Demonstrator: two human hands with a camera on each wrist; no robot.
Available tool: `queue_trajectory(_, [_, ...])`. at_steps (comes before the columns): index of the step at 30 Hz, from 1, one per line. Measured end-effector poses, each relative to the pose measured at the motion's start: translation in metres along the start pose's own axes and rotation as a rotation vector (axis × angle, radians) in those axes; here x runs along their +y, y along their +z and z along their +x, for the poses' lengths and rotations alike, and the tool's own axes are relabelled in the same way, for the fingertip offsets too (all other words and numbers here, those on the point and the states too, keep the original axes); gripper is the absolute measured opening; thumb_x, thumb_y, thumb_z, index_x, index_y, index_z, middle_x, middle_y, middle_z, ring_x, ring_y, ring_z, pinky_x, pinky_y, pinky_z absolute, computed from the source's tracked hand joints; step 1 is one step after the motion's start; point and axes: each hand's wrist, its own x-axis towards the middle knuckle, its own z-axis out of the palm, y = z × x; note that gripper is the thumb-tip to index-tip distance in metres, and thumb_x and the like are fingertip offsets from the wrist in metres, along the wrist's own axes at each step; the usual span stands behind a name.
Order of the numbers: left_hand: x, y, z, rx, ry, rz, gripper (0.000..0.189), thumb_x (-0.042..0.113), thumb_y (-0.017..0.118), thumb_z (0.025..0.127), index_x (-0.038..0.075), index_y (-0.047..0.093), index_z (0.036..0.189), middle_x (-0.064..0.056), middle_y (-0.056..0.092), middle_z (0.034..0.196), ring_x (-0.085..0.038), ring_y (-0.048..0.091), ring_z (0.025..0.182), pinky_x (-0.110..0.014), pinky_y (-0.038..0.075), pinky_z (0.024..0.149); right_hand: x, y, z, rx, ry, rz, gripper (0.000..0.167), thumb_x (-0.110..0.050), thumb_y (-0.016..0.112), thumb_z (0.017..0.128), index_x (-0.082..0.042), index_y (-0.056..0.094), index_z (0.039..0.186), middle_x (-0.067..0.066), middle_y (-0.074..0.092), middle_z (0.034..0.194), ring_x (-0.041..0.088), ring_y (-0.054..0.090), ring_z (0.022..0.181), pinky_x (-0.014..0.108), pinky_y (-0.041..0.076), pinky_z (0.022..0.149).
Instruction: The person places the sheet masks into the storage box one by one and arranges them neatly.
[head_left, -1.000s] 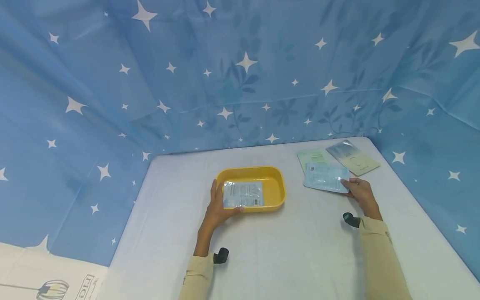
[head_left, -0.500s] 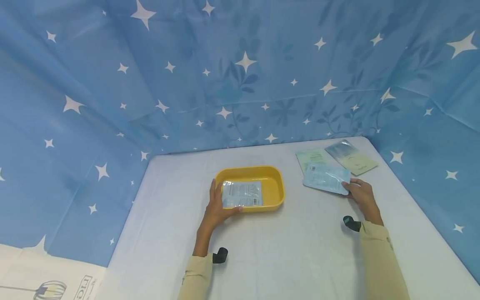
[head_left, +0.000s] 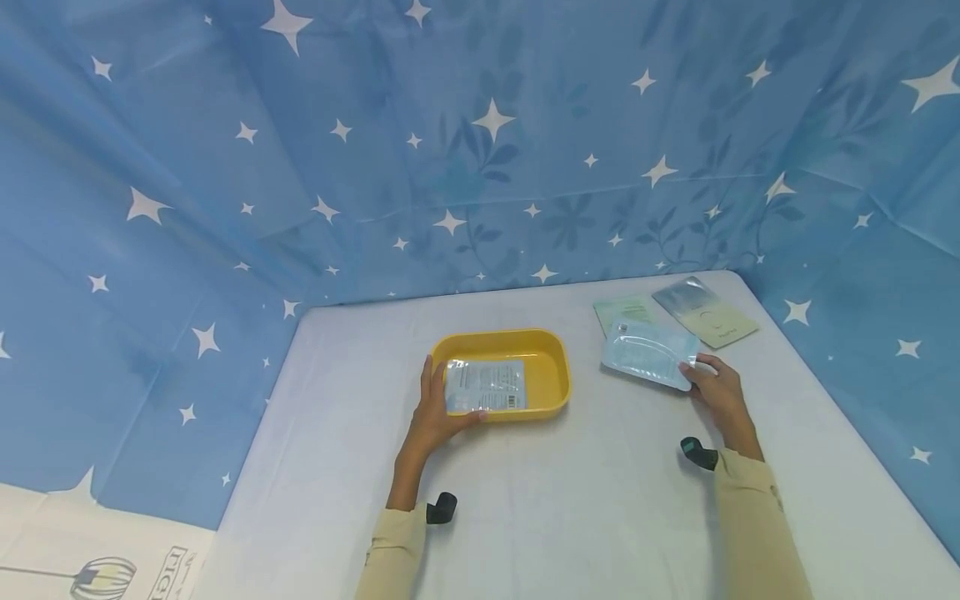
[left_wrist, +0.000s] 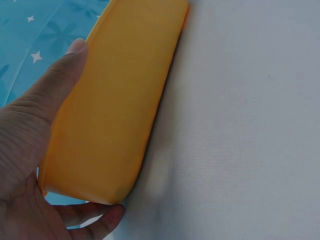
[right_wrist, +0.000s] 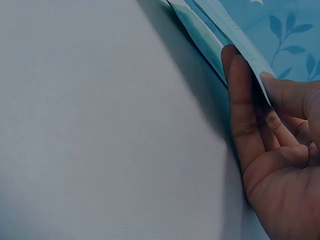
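Note:
In the head view, my left hand (head_left: 433, 418) grips the left end of a yellow plastic tray (head_left: 549, 379), thumb at the front rim and fingers along the side. A light-blue, printed flat sachet (head_left: 486, 385) lies inside the tray. To the right, my right hand (head_left: 720, 392) pinches the right end of a second light-blue sachet (head_left: 648, 352) between thumb and fingers. The right wrist view has this sachet (right_wrist: 235, 35) tilted, its near edge raised above the white cloth. Under its far side, a green packet (head_left: 622, 307) is partly hidden.
A silver-and-yellow packet (head_left: 708, 315) lies near the back right corner of the white-covered table (head_left: 555, 517). Behind and beside the table hangs a blue curtain (head_left: 375, 167) with white stars. Black wrist cameras (head_left: 442, 508) are worn on both arms.
The sachet in my right hand has shifted slightly left and tilted, its left end lifting a little. My left hand and the tray stay in place.

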Motion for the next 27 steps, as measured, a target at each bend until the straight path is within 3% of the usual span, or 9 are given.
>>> queue_trajectory(7, [0.001, -0.001, 0.0, 0.004, 0.0, -0.001, 0.122, 0.054, 0.086, 0.065, 0.018, 0.014, 0.157, 0.0, -0.009, 0.166, -0.039, 0.041, 0.134, -0.058, 0.042, 0.103, -0.006, 0.015, -0.009, -0.054, -0.017, 0.095, 0.07, -0.042, 0.057, 0.097, -0.003, 0.032, 0.149, 0.02, 0.035, 0.151, 0.004, 0.051, 0.101, 0.011, 0.049, 0.072])
queue_trajectory(9, [0.001, -0.001, 0.0, 0.003, 0.002, 0.002, 0.122, 0.054, 0.086, 0.065, 0.019, 0.013, 0.157, 0.0, -0.009, 0.166, -0.039, 0.042, 0.134, -0.058, 0.043, 0.103, -0.006, 0.019, -0.011, -0.077, -0.031, 0.154, 0.064, -0.039, 0.06, 0.096, -0.004, 0.037, 0.145, 0.013, 0.046, 0.138, 0.0, 0.053, 0.094, 0.012, 0.05, 0.073])
queue_trajectory(14, [-0.001, 0.001, 0.0, 0.002, -0.007, 0.008, 0.123, 0.055, 0.086, 0.064, 0.021, 0.013, 0.157, 0.001, -0.009, 0.166, -0.038, 0.042, 0.133, -0.057, 0.043, 0.102, -0.008, 0.03, -0.017, -0.158, -0.051, 0.354, 0.03, -0.027, 0.065, 0.095, -0.02, 0.05, 0.12, -0.014, 0.057, 0.101, -0.003, 0.058, 0.083, 0.016, 0.05, 0.07])
queue_trajectory(17, [-0.002, 0.001, 0.0, -0.002, -0.01, 0.01, 0.123, 0.055, 0.086, 0.065, 0.021, 0.013, 0.157, 0.002, -0.009, 0.166, -0.038, 0.04, 0.135, -0.058, 0.042, 0.104, -0.012, 0.037, -0.02, -0.189, -0.053, 0.421, 0.024, -0.023, 0.065, 0.095, -0.024, 0.05, 0.114, -0.019, 0.061, 0.091, -0.002, 0.059, 0.081, 0.017, 0.049, 0.067])
queue_trajectory(20, [-0.002, 0.001, -0.001, -0.005, -0.011, 0.006, 0.122, 0.055, 0.086, 0.065, 0.021, 0.013, 0.157, 0.002, -0.009, 0.166, -0.039, 0.039, 0.137, -0.058, 0.04, 0.105, -0.017, 0.045, -0.023, -0.191, -0.053, 0.426, 0.032, -0.023, 0.065, 0.095, -0.018, 0.048, 0.121, -0.019, 0.063, 0.088, -0.001, 0.058, 0.079, 0.017, 0.047, 0.065])
queue_trajectory(27, [0.0, 0.0, -0.001, -0.001, -0.015, 0.009, 0.123, 0.053, 0.086, 0.065, 0.02, 0.012, 0.157, 0.002, -0.01, 0.166, -0.039, 0.04, 0.137, -0.057, 0.04, 0.106, -0.033, 0.055, -0.026, -0.179, -0.037, 0.339, 0.075, -0.035, 0.066, 0.093, -0.006, 0.027, 0.15, -0.016, 0.056, 0.098, -0.002, 0.056, 0.082, 0.016, 0.046, 0.068])
